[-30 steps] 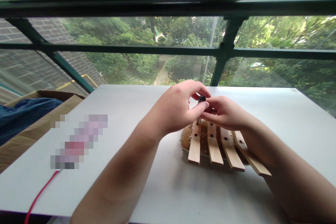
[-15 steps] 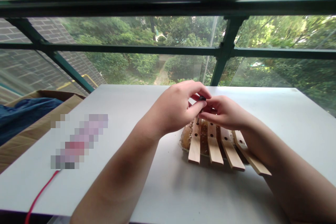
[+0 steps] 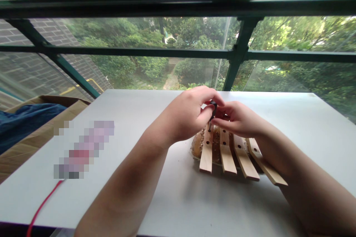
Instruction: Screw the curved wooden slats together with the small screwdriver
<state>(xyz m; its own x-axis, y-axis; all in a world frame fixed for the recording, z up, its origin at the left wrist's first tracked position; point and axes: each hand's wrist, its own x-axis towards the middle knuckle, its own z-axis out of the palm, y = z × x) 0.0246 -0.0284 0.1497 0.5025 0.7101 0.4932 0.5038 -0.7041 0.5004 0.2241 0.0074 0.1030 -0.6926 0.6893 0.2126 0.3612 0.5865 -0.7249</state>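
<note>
A small black-handled screwdriver [image 3: 213, 112] stands almost upright, its metal shaft reaching down to the upper hole in the leftmost wooden slat [image 3: 206, 160]. The thumb and fingers of my left hand [image 3: 190, 109] pinch the handle near its top. My right hand [image 3: 237, 119] is closed around the lower handle from the other side; its farther fingers are partly hidden. More pale slats with dark holes, such as a wooden slat [image 3: 229, 162] in the middle, lie side by side on a bumpy, shiny brown base [image 3: 197, 147]. My right forearm covers part of the rightmost slat [image 3: 268, 168].
The white table [image 3: 167, 207] stands against a green-framed window railing [image 3: 144, 52]. A blurred-out object [image 3: 86, 148] with a red cable [image 3: 44, 202] lies at the left. Beyond that edge is a cardboard box [image 3: 69, 100] with blue cloth [image 3: 33, 116].
My left thumb and fingers have shifted slightly on the handle, so more of the black screwdriver shows. The slats and my right hand look unmoved.
</note>
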